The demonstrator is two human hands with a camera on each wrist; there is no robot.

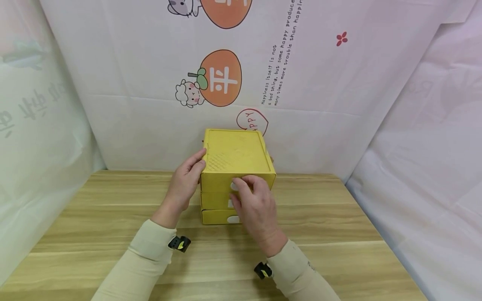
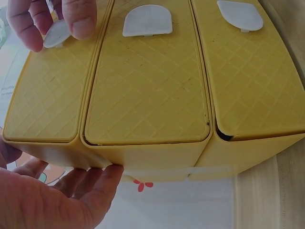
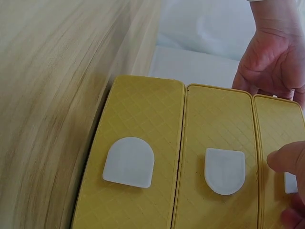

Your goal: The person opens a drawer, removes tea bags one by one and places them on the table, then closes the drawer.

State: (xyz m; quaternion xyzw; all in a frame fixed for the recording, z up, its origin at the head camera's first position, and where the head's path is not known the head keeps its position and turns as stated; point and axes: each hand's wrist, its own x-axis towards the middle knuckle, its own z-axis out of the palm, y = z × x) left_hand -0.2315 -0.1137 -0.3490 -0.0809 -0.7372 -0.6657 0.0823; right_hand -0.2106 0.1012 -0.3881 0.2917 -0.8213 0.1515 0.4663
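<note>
A small yellow drawer box [image 1: 237, 150] stands upright on the table, with three stacked drawers and a white handle on each front. All three drawers look pushed in; the bottom one [image 2: 257, 71] sits slightly uneven at one corner. My left hand [image 1: 183, 182] rests against the box's left side, its fingers extended along the wall in the left wrist view. At the top drawer, my right hand [image 1: 257, 205] has its fingers and thumb curled round the white handle [image 2: 58, 34]. The middle handle [image 3: 225, 171] and bottom handle [image 3: 128, 162] are untouched.
The wood-grain table [image 1: 143, 200] runs beneath the box. Behind it hangs a white printed cloth [image 1: 308, 83] with cartoon figures, and pale cloth also hangs at the left and right sides. Dark straps with small devices [image 1: 180, 243] are on both wrists.
</note>
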